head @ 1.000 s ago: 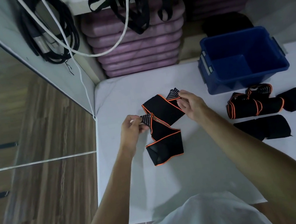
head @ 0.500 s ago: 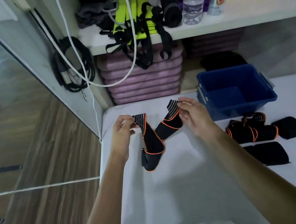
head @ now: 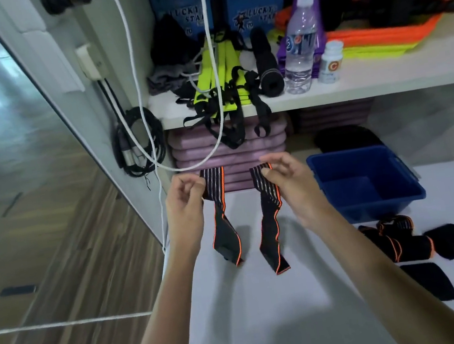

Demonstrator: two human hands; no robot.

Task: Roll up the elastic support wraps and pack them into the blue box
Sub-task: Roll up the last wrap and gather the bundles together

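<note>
blue box (head: 368,180) sits right on the table (head: 284,310), more wraps (head: 401,243) lying before it. my left hand (head: 183,204) and right hand (head: 289,186), raised, each pinch a hanging wrap end (head: 216,185).

Between the fingers (head: 192,183) the two wraps (head: 224,231) (head: 270,233) are black with orange edging, and grey-striped at the pinched ends. Right of the fingers sits a blue box (head: 372,203) on a white worktop (head: 284,310), with more black, orange-trimmed wraps (head: 392,241) beside it. Beyond the fingers lie stacked lilac mats (head: 231,150) and neon-yellow straps (head: 219,70).
</note>
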